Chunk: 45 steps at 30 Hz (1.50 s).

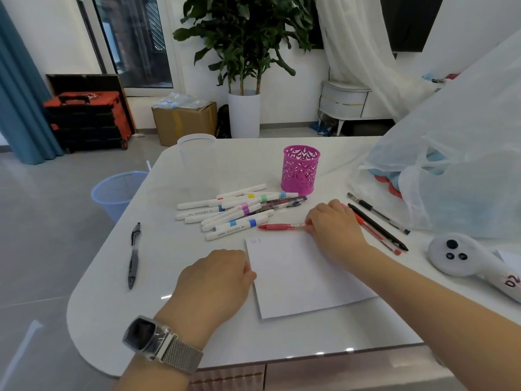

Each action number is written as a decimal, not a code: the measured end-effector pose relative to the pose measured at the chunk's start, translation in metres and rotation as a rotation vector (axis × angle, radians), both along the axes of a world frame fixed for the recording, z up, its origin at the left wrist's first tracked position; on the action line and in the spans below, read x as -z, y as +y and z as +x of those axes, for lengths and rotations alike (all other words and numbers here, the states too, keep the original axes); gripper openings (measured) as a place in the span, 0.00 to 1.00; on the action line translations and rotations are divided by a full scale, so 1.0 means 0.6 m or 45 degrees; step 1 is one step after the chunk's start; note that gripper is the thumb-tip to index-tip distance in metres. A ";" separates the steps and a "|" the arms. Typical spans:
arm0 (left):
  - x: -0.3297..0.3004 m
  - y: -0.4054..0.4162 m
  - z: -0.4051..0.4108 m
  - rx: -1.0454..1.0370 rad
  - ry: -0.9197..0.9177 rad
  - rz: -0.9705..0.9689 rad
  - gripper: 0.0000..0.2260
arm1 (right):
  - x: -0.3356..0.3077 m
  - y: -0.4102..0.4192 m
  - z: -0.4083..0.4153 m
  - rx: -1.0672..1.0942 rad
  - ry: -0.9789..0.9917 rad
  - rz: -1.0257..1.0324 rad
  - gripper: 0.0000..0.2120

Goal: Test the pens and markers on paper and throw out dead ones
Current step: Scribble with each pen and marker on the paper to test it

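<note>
White paper sheet (304, 275) lies flat on the surface (197, 334). Left hand (214, 280) rests at the paper's left edge, fingers curled under; can't tell if it holds anything. Right hand (334, 230) at the paper's top right corner pinches the end of a red pen (279, 226) lying just above the paper. Marker pile (236, 211) beyond it, pink holder (300, 169) behind. Black and red pens (377, 227) right of the paper, grey pen (133, 255) far left, blue bin (118, 190) on the floor.
</note>
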<state>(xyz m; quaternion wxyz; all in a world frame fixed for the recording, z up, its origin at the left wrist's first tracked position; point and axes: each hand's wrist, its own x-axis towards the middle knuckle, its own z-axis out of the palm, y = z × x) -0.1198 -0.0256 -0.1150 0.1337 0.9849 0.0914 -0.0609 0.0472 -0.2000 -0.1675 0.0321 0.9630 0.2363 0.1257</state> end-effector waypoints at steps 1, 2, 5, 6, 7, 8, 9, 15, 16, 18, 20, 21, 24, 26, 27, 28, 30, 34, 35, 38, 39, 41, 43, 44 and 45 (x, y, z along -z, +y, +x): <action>0.001 0.002 0.000 -0.006 -0.006 0.006 0.10 | 0.002 0.000 -0.001 -0.004 -0.038 -0.051 0.09; 0.002 0.004 0.001 -0.012 -0.015 0.012 0.10 | 0.005 -0.002 -0.002 -0.021 -0.072 -0.097 0.09; 0.001 0.008 0.003 -0.026 -0.042 0.022 0.10 | 0.006 -0.012 -0.004 -0.090 -0.142 -0.074 0.10; 0.000 0.008 0.003 -0.030 -0.053 0.022 0.10 | 0.000 -0.015 -0.006 -0.103 -0.143 0.032 0.10; -0.001 0.008 0.003 -0.036 -0.062 0.023 0.10 | -0.009 -0.017 -0.008 -0.113 -0.111 0.207 0.11; -0.002 0.008 0.003 -0.043 -0.073 0.023 0.10 | -0.021 -0.019 -0.014 -0.116 -0.031 0.430 0.10; -0.003 0.008 0.003 -0.046 -0.080 0.023 0.10 | -0.032 -0.020 -0.021 -0.112 0.097 0.664 0.10; 0.006 -0.003 0.005 0.104 -0.019 -0.121 0.13 | -0.108 -0.031 -0.057 0.026 0.648 2.092 0.07; 0.009 -0.007 0.005 0.142 -0.010 -0.125 0.15 | -0.119 -0.032 -0.059 0.031 0.746 2.283 0.07; 0.014 -0.015 0.005 0.201 -0.016 -0.110 0.18 | -0.129 -0.032 -0.059 0.033 0.886 2.517 0.09; 0.017 -0.021 0.006 0.229 -0.014 -0.073 0.21 | -0.129 -0.029 -0.058 0.048 1.022 2.691 0.13; 0.018 -0.023 0.006 0.238 -0.003 -0.047 0.23 | -0.128 -0.029 -0.057 0.051 1.119 2.777 0.15; 0.024 -0.028 0.005 0.271 0.071 0.019 0.25 | -0.128 -0.034 -0.060 -0.006 1.479 2.910 0.23; 0.025 -0.028 0.003 0.278 0.131 0.025 0.25 | -0.130 -0.040 -0.062 -0.006 1.562 2.866 0.27; 0.025 -0.027 0.002 0.281 0.146 0.027 0.25 | -0.131 -0.042 -0.062 0.007 1.555 2.851 0.28; 0.024 -0.026 0.002 0.283 0.152 0.028 0.25 | -0.130 -0.043 -0.062 0.029 1.529 2.851 0.27; 0.021 -0.024 0.003 0.282 0.151 0.019 0.25 | -0.125 -0.043 -0.061 0.066 1.471 2.873 0.23; 0.020 -0.024 0.004 0.287 0.142 0.010 0.25 | -0.110 -0.039 -0.059 0.088 1.441 2.885 0.19; 0.020 -0.024 0.004 0.287 0.141 0.007 0.25 | -0.108 -0.038 -0.058 0.075 1.462 2.884 0.19; 0.020 -0.023 0.005 0.289 0.139 -0.002 0.25 | -0.108 -0.032 -0.059 -0.022 1.574 2.832 0.20; 0.020 -0.023 0.005 0.289 0.138 -0.006 0.25 | -0.108 -0.029 -0.059 -0.049 1.591 2.780 0.19; 0.020 -0.024 0.004 0.286 0.133 -0.013 0.25 | -0.105 -0.023 -0.062 -0.064 1.644 2.651 0.19; 0.021 -0.024 0.004 0.281 0.129 -0.017 0.25 | -0.098 -0.016 -0.065 -0.019 1.770 2.579 0.21; 0.021 -0.024 0.004 0.278 0.126 -0.020 0.25 | -0.095 -0.014 -0.068 -0.004 1.825 2.543 0.21; 0.021 -0.024 0.004 0.276 0.121 -0.022 0.25 | -0.089 -0.011 -0.070 0.000 1.853 2.500 0.21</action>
